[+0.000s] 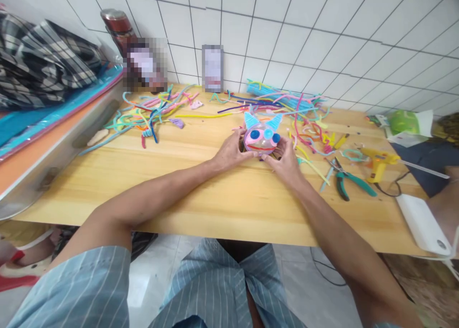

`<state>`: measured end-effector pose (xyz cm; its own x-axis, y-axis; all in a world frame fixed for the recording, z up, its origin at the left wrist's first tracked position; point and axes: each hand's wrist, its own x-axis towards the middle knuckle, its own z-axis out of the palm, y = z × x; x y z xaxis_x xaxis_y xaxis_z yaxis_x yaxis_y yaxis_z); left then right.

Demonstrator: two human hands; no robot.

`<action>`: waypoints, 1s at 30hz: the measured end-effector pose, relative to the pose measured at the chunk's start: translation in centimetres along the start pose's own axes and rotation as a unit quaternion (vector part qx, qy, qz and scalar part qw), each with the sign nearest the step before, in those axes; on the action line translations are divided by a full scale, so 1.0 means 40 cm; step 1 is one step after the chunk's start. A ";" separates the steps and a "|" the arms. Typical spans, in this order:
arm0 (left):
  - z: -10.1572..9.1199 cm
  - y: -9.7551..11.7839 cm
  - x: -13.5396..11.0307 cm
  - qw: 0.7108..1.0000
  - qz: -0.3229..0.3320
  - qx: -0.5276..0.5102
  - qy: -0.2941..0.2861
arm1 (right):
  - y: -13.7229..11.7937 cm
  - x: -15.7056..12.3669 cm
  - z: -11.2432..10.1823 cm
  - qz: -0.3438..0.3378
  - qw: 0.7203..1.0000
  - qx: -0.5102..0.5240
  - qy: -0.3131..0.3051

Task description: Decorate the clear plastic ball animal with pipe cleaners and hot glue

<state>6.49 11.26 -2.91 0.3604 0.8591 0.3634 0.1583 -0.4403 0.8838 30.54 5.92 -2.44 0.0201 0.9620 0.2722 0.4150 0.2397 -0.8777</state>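
Between my two hands is a round animal-face craft (263, 141) with light blue pointed ears, dark blue discs, a light blue disc and a red mouth line. Its body looks partly see-through, edged in pink and purple. My left hand (233, 148) grips its left side, thumb along the lower front. From the right, my right hand (285, 160) closes around the other side, its thumb at the lower edge. The craft sits at or just over the wooden table (215, 208); I cannot tell whether it touches. Its back is hidden.
Pipe cleaners lie in a left pile (154, 110) and a blue bundle (283, 98) by the wall. To the right are green-handled pliers (349, 180), a yellow glue gun (380, 164) and a white power bank (421, 223). A clear plastic bin (60, 151) borders the left side.
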 end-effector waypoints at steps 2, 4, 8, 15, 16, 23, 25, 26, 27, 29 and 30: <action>0.002 -0.003 0.000 1.000 0.000 -0.006 -0.005 | 0.003 0.000 0.002 0.008 1.000 0.010 0.002; 0.004 -0.005 0.000 1.000 -0.002 -0.009 -0.004 | 0.003 0.001 0.001 0.010 1.000 0.023 0.001; 0.005 -0.006 0.001 1.000 0.003 -0.007 -0.002 | 0.002 -0.001 -0.005 0.007 1.000 0.026 -0.003; 0.002 -0.007 -0.001 0.999 0.024 -0.019 -0.013 | 0.017 -0.011 -0.001 -0.010 0.999 0.033 0.013; 0.001 -0.010 -0.001 0.999 0.028 -0.022 -0.015 | 0.020 -0.009 0.002 -0.013 0.999 0.036 0.020; -0.002 -0.021 0.002 0.999 0.039 -0.013 -0.019 | 0.025 -0.002 0.010 -0.024 0.999 0.039 0.020; -0.001 -0.021 0.003 0.999 0.036 -0.018 -0.024 | 0.023 -0.004 0.009 -0.026 0.999 0.041 0.013; -0.001 -0.021 0.003 0.999 0.034 -0.019 -0.026 | 0.022 -0.004 0.009 -0.026 0.999 0.043 0.011; -0.001 -0.020 0.002 0.999 0.032 -0.019 -0.028 | 0.022 -0.005 0.010 -0.026 0.999 0.045 0.010; -0.002 -0.018 0.001 0.999 0.027 -0.013 -0.029 | 0.022 -0.004 0.010 -0.021 0.999 0.049 0.009; -0.003 -0.017 0.001 0.999 0.024 -0.009 -0.028 | 0.022 -0.003 0.011 -0.017 0.999 0.050 0.009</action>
<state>6.31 11.61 -3.45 0.4185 0.8212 0.3879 0.1244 -0.4749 0.8712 30.51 6.06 -3.44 0.0241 0.9505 0.3097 0.3236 0.2857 -0.9020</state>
